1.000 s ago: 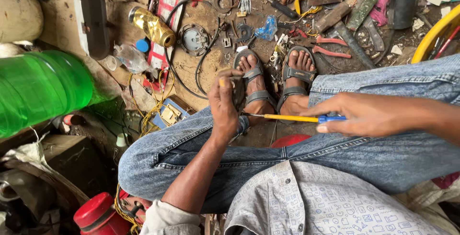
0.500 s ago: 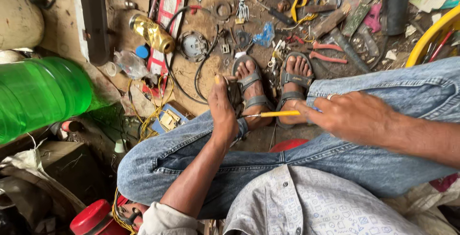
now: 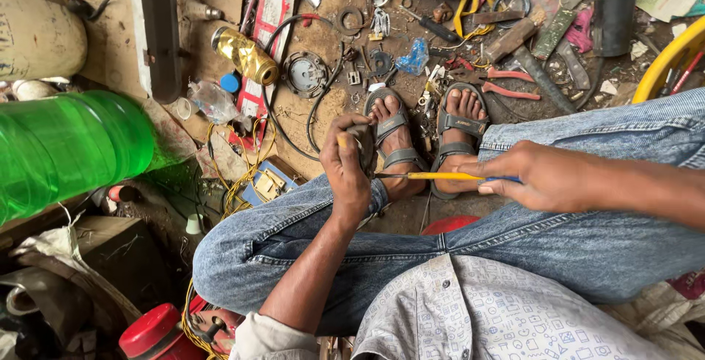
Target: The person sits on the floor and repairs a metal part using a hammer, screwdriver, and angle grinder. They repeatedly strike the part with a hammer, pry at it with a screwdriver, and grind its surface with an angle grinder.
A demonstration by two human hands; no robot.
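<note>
Gripping a small dark metal part (image 3: 365,142) over my knees, my left hand (image 3: 351,165) steadies it while my right hand (image 3: 547,178) clamps the yellow-shafted screwdriver (image 3: 440,176), tip touching it; work looks unfinished.

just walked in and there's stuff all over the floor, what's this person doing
A person sits with knees bent over a cluttered workshop floor. The left hand holds a small dark part up above the sandalled feet. The right hand grips a yellow-shafted screwdriver with its tip pressed against that part. Around the feet lie red-handled pliers, black cable, a gold can and a big green bottle.
</note>
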